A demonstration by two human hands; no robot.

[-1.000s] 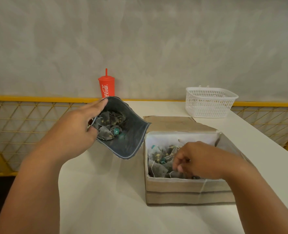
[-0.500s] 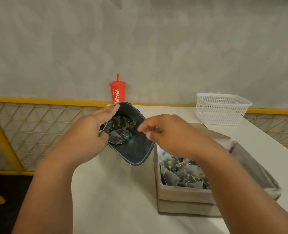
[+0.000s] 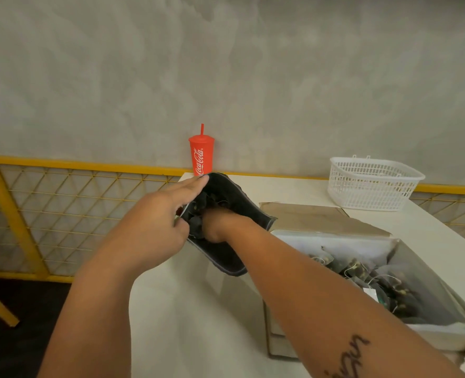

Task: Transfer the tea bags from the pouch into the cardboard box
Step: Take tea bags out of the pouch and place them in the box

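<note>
The pouch [image 3: 227, 256] is held above the table [image 3: 193, 323], just left of the box [image 3: 321, 219], mouth tilted toward the camera. Tea bags [image 3: 362, 271] lie in the box; others show inside the pouch. The left hand [image 3: 155, 227] pinches the pouch rim, forefinger straight along it. The right hand [image 3: 217, 225] is inside the pouch; its fingers are hidden, so their state cannot be told. A cup [image 3: 201, 156] and a basket [image 3: 373, 184] stand at the table's far edge.

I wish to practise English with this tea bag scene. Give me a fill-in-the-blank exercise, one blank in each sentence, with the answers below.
1. The ____ hand holds the dark pouch open.
2. The right hand reaches inside the ____.
3. Tea bags lie in the cardboard box, to the ____ of the pouch.
4. The cup with a straw is ____.
Answers: left; pouch; right; red.
</note>
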